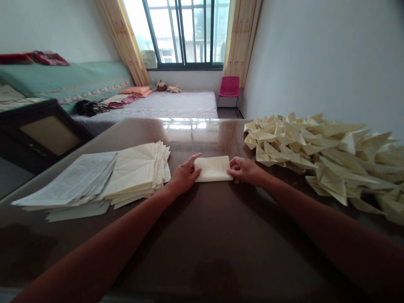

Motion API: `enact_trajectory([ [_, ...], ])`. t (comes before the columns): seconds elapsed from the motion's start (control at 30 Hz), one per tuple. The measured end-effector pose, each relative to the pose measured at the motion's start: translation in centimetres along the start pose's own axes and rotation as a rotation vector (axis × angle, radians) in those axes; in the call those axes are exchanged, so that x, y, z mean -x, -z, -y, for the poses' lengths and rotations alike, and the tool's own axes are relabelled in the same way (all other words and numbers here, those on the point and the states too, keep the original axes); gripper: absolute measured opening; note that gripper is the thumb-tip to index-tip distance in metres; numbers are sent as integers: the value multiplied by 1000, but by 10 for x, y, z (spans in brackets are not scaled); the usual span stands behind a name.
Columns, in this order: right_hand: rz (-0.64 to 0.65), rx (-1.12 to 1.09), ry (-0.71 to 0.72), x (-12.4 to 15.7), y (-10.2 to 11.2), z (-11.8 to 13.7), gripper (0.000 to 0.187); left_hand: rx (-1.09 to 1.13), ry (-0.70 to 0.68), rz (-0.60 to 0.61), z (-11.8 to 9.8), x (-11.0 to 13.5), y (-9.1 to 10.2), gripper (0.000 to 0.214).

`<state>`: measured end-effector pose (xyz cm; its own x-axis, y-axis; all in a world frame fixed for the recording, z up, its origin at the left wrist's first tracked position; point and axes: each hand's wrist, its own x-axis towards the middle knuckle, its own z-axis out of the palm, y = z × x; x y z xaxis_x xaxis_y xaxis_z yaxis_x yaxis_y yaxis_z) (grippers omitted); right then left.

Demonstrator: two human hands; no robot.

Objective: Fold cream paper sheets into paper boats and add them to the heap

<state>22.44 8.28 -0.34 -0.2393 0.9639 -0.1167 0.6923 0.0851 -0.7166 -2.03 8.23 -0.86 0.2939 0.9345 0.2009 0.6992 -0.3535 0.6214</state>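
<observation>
A folded sheet of cream paper [213,169] lies on the glossy brown table [202,235], wider than it is deep. At its left end my left hand [186,173] grips the edge, thumb on top and index finger stretched along the far corner. My right hand [244,170] pinches the right end between thumb and fingers. Left of my hands stands a stack of creased cream sheets [131,172], partly overlapping a pile of printed sheets [72,179]. On the right, many folded paper shapes with pointed tips [293,139] are heaped together.
Beyond the table is a bed [189,103] with soft toys and folded cloth on it. A pink chair [229,87] stands by the right wall under the window [189,33]. A dark cabinet [44,130] is at the left.
</observation>
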Motion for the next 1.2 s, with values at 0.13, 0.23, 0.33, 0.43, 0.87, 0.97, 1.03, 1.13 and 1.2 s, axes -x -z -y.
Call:
enact_trajectory([
  [0.13,-148,178,175,5,-6,-2,47,-275,-34,8,-6,3,-3,34],
  [0.23,-194,293,250,7,-10,-4,28,-456,-60,25,-8,4,-4,35],
  [0.33,-209,319,248,6,-13,-6,25,-560,-80,61,-7,4,-5,36],
  [0.43,-238,326,272,4,-13,-8,26,-635,-92,69,-7,3,-6,34],
  [0.87,-218,486,186,0,-12,5,26,-746,-162,-39,-6,2,-6,30],
  [0.97,-235,540,186,2,-14,7,26,-691,-418,-64,-17,10,-8,33],
  [1.03,-246,562,189,2,-15,7,24,-615,-553,35,-24,19,-13,35],
  [1.13,-261,585,184,1,-16,5,23,-562,-553,109,-28,29,-22,37],
  [1.2,-254,583,197,2,-15,3,24,-555,-548,119,-27,32,-24,38],
])
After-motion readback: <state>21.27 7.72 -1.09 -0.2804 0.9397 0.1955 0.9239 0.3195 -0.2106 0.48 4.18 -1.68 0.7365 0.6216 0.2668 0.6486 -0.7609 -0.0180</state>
